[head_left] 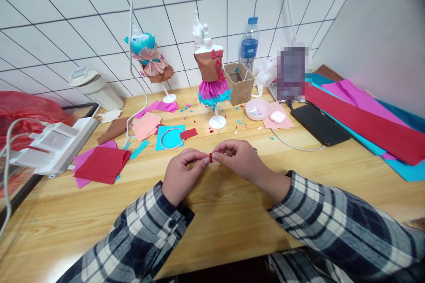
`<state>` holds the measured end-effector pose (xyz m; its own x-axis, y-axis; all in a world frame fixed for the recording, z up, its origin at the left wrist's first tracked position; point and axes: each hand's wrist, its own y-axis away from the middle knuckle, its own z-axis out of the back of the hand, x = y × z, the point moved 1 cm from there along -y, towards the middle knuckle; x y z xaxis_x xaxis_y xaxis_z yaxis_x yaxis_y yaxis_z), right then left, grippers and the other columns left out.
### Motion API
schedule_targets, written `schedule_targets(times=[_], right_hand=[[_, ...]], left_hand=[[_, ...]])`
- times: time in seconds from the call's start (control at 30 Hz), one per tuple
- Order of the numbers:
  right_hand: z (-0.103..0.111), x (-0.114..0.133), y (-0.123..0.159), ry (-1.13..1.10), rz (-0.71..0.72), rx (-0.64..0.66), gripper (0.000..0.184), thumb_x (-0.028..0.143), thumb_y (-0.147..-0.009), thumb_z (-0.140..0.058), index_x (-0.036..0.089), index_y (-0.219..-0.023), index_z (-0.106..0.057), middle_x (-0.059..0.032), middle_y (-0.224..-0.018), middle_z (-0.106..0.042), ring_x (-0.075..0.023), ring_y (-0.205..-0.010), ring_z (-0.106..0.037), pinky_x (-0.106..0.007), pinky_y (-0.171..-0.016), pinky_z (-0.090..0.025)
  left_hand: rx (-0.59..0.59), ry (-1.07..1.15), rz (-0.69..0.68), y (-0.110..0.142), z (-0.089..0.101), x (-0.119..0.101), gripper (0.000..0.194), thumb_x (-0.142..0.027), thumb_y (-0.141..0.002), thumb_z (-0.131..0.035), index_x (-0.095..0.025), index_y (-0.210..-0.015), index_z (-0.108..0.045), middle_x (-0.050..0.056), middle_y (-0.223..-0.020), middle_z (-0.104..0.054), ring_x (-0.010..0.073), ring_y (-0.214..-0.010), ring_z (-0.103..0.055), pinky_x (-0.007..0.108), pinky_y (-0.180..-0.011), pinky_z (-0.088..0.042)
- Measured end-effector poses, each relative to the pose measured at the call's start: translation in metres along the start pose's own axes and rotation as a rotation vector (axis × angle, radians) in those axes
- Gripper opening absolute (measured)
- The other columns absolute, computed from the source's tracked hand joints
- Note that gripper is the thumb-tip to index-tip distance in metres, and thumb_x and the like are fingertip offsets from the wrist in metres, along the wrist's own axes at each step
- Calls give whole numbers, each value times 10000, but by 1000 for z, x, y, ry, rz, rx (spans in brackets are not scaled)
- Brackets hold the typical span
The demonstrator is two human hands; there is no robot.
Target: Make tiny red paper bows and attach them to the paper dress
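Between my two hands, above the middle of the table, is a small piece of red paper point(210, 157). My left hand point(187, 168) pinches its left side with thumb and forefinger, and my right hand point(237, 159) pinches the other side. Just beyond them stands a small dress form point(209, 68) on a white base, dressed in a brown top with red bows and a pink skirt edged in blue. A blue paper square point(171, 140) with a ring of wire point(161, 138) and a red paper strip point(188, 133) lies beyond my left hand.
At left are red paper sheets point(101, 165) and a white power strip point(63, 146). A second dressed form point(151, 59), a cardboard box point(238, 86) and a water bottle point(249, 46) stand along the wall. A pink bowl point(258, 109), a black phone point(319, 124) and long paper strips point(368, 119) lie right.
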<state>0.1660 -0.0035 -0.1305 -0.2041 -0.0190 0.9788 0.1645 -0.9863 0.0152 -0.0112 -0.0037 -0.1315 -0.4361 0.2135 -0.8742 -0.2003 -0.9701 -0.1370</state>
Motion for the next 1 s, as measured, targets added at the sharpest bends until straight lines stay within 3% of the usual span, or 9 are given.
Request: schedule_targets(times=[0.2,0.4,0.53,0.63,0.77,0.87,1.0], right_hand=[[-1,0,1,6,-10,59,120,278,-750,-628,159,-736,-632,33,-601,-564,-75,-501,-443,-206,-470,-312],[0,1,1,14,21,111,116,277,-762,-606,163,-745,-598,59,-584,-507,-55,-462,-392,-196,-441,-266],[-1,3,3,39,20,116,100,261,-752,-611,162,-743,-601,57,-579,-506,-56,-472,-402,-192,-445,-287],[-4,2,3,-29,0,124,109,272,-751,-613,167,-741,-584,58,-582,-506,-56,-471,-411,-186,-436,-297],[-8,-4,2,-231,-129,140,137,315,-763,-588,187,-753,-539,69,-576,-490,-65,-464,-453,-179,-429,-348],[-10,-6,1,-275,-213,174,123,299,-755,-563,187,-806,-561,43,-656,-555,-76,-477,-501,-184,-412,-368],[-7,-3,1,-177,-106,109,188,294,-760,-573,168,-882,-641,5,-753,-631,-69,-495,-498,-195,-445,-385]], left_hand=[[-19,-73,-67,1,0,-4,156,-321,-750,-690,-170,-715,-700,44,-755,-687,174,-732,-628,303,-728,-498],[55,48,11,1,3,-6,262,-377,-791,-659,-173,-949,-704,63,-878,-696,194,-833,-637,313,-783,-499],[17,35,-33,1,5,-5,171,-342,-774,-686,-173,-771,-713,47,-791,-685,178,-781,-620,294,-771,-481],[-8,62,-23,1,4,-3,157,-329,-763,-698,-173,-741,-700,35,-773,-674,167,-759,-611,282,-749,-473],[-42,135,67,0,1,1,195,-368,-773,-687,-173,-765,-680,22,-764,-664,156,-727,-604,267,-697,-469],[-34,74,60,-1,1,4,205,-379,-793,-664,-177,-762,-679,17,-756,-661,150,-716,-598,264,-690,-464],[-29,-120,-53,-1,3,2,184,-345,-819,-638,-191,-737,-695,15,-765,-670,153,-744,-594,272,-742,-457]])
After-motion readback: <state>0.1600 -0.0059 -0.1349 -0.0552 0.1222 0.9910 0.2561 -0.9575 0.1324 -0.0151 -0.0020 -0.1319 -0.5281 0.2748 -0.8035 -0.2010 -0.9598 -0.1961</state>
